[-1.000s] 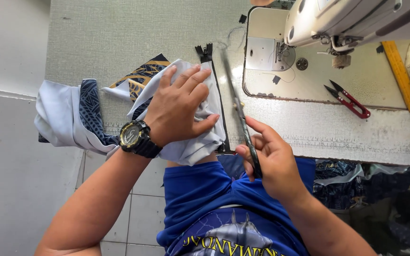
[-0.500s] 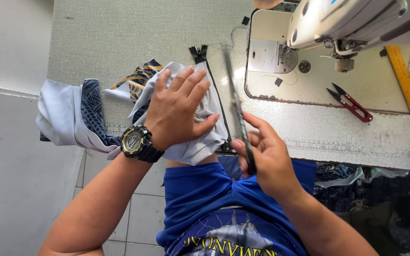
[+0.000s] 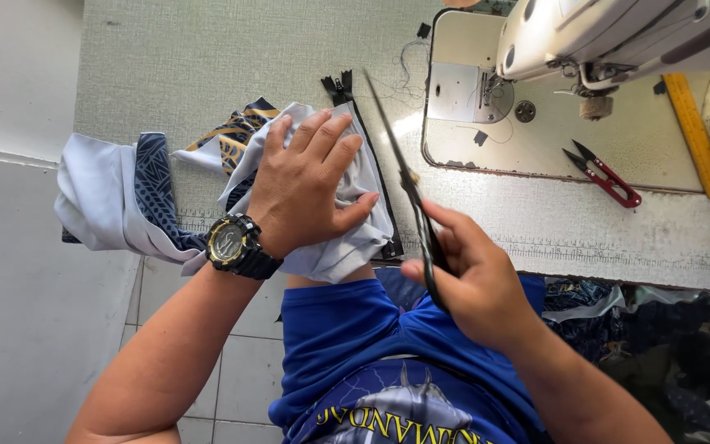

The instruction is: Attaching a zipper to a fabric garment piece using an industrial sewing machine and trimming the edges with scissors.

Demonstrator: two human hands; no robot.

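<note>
Left hand [image 3: 306, 185] open, flat on pale grey folded fabric [image 3: 334, 247] at worktop [image 3: 207, 66] front edge. Right hand [image 3: 474, 284] gripping long black-handled steel scissors [image 3: 408, 185], blades beside black zipper [image 3: 367, 148].

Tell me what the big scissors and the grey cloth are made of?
The scissors in the right hand look like dark metal: thin, stiff, with a slight shine. The grey cloth under the left hand looks like smooth woven or knit fabric: it folds and wrinkles softly. Which fibre, I can't tell.

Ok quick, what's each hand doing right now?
Left hand: open, fingers spread, pressing flat on the pale grey folded fabric.
Right hand: closed around the handles of the long dark metal scissors.
</note>
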